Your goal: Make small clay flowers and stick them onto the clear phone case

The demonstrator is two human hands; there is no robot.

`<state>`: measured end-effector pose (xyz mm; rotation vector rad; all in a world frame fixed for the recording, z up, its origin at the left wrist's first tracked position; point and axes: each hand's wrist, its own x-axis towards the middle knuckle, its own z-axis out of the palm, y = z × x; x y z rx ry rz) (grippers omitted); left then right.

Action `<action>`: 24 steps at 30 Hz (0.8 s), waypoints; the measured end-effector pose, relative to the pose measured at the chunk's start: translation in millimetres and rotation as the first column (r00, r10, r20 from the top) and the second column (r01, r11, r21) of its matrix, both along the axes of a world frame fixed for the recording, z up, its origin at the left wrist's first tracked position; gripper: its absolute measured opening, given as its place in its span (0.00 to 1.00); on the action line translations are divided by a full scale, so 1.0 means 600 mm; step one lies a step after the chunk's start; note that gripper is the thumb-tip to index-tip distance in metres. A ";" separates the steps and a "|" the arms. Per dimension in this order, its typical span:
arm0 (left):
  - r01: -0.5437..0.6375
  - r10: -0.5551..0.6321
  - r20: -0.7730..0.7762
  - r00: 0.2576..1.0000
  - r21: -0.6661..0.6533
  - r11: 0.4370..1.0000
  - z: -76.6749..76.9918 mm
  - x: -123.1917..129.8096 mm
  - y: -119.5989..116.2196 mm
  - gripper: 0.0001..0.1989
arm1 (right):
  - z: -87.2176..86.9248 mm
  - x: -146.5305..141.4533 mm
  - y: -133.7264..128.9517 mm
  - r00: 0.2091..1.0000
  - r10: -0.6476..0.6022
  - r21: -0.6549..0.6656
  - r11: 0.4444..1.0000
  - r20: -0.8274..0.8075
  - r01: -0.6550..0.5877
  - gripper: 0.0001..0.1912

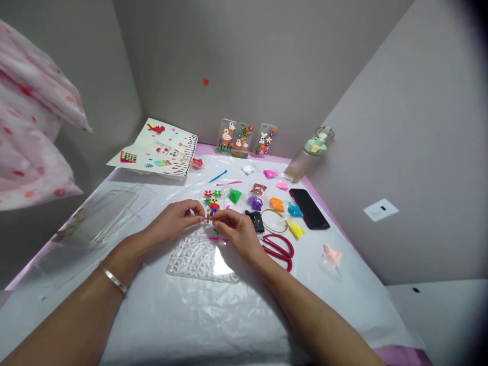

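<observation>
A small reddish-brown cross-shaped piece (208,218) is pinched between the fingertips of my left hand (182,216) and my right hand (236,229). Both hands hover above the back end of a clear textured case (196,256), which lies flat on the table. Just behind my fingers are small clay flowers (208,193) and a colourful clay figure (214,206). A black clay packet (255,220) sits beside my right hand, partly covered by it. Red-handled scissors (280,249) lie to the right of that hand, their blades hidden.
Several coloured clay packets (258,189), a golden ring (274,220) and a phone (309,209) lie at the right. A bottle (307,157) and decorated cases (226,136) stand behind. Clear packaging (102,216) and a drawing book (158,150) are at the left.
</observation>
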<state>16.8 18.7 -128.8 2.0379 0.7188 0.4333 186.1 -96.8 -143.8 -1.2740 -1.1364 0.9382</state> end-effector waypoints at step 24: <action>-0.036 0.127 0.291 0.948 -0.299 0.953 0.022 0.015 -0.031 0.08 | 0.022 0.014 -0.002 0.819 -0.084 -0.184 0.983 -0.567 -0.027 0.15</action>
